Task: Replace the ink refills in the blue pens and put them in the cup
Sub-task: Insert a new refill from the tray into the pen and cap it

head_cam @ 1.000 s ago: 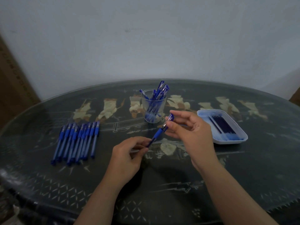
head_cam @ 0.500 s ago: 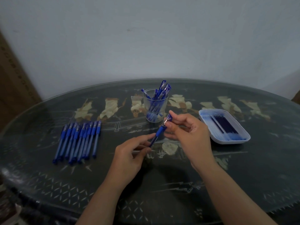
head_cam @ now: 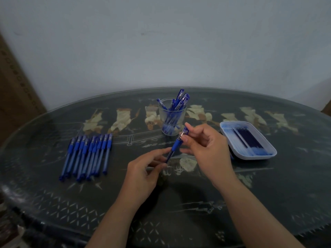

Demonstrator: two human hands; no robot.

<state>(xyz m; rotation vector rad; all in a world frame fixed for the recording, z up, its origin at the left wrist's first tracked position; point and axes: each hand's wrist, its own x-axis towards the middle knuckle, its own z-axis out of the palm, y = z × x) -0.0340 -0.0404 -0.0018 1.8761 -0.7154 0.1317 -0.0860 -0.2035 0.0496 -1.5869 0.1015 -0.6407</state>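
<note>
Cup dead ahead, pen row left, tray right; open gaps btwn them.

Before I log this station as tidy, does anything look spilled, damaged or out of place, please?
Nothing looks spilled or damaged. The cup stands upright and the spare pens lie in a neat row. The left hand and right hand hold one pen. Only the tray looks smudged blue beside the refills, possibly ink.

Tilted blue pen, midair, capped
</note>
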